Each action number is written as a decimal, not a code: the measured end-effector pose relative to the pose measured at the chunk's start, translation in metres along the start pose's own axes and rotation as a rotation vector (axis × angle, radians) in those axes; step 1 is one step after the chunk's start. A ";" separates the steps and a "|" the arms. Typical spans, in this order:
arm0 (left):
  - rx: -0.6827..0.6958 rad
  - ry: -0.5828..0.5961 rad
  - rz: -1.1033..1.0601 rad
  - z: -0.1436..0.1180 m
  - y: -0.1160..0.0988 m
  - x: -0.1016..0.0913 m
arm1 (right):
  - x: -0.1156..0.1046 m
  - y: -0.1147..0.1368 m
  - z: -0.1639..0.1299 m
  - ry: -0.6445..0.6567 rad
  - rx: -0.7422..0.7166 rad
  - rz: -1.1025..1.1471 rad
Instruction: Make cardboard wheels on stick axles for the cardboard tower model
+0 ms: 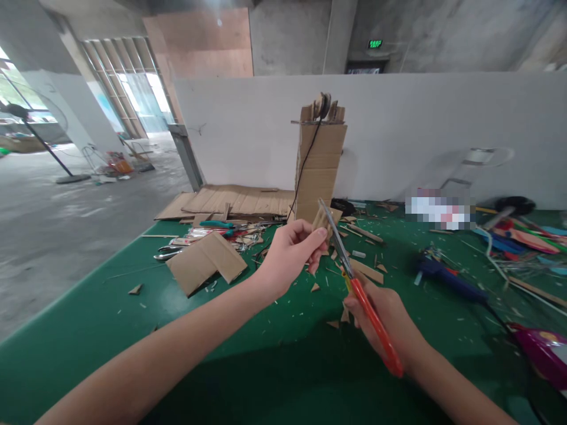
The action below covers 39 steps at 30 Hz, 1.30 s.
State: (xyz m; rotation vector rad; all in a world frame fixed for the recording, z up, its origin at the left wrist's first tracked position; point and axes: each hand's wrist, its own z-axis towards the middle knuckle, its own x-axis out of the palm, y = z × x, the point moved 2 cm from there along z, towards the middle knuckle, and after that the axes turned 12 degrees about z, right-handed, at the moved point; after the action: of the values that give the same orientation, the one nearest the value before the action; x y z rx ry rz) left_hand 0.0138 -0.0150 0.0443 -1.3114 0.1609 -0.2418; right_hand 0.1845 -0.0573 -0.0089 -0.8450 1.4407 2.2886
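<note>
Head view shows both hands raised over a green counter (186,348) littered with cardboard scraps. The person's left hand (292,254) has its grip closed: thumb and fingers pinch a small cardboard piece (321,219), held above the counter in front of a tall cardboard tower (325,150). The right hand (393,308) has its grip wrapped around the handles of a pair of scissors (361,295), one handle red, with some yellow showing beside it. The blades point up and away to the left and cross the small cardboard piece in this view; whether they are cutting into it, one cannot tell.

The tower stands upright at the back of the counter, with a round wheel (325,105) at its top and a black cord (306,156) hanging down its face. Left of it, flat cardboard sheets (241,200) lie near a white partition (243,133). Nearer the left hand rests a bent cardboard panel (195,265), with teal-handled pliers (217,225) just behind it among other tools. On the right side lie a dark blue glue gun (452,280) and, closer to the person, a glossy purple object (543,354), partly out of view.
</note>
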 end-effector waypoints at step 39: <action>-0.006 0.019 0.022 0.007 0.002 -0.004 | -0.009 -0.011 -0.001 0.059 -0.126 0.116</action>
State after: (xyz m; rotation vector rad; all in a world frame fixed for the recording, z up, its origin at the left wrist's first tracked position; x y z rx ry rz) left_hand 0.0115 -0.0072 0.0438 -1.3131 0.1920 -0.2348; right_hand 0.1973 -0.0529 -0.0115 -0.8934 1.4157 2.4828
